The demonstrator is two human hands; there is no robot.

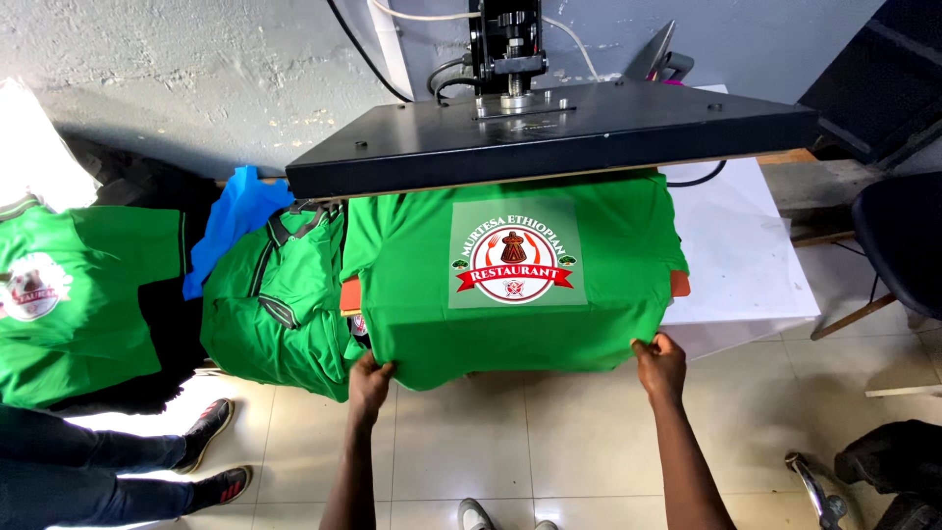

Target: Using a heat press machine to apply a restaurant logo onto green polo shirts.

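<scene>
A green shirt [510, 334] lies flat over the lower plate of a heat press, with a rectangular printed transfer [517, 253] bearing a round red and white emblem on its chest. My left hand [369, 381] grips the shirt's near left hem corner. My right hand [661, 363] pinches the near right hem corner. The black upper platen [549, 132] of the press hangs raised above the back of the shirt.
A pile of green collared shirts [280, 314] and a blue cloth [234, 221] lie left of the press. Another person's legs and red-trimmed shoes [211, 422] stand at the lower left by a printed green shirt [78, 294]. A white table [746, 265] and a dark chair [903, 245] are at right.
</scene>
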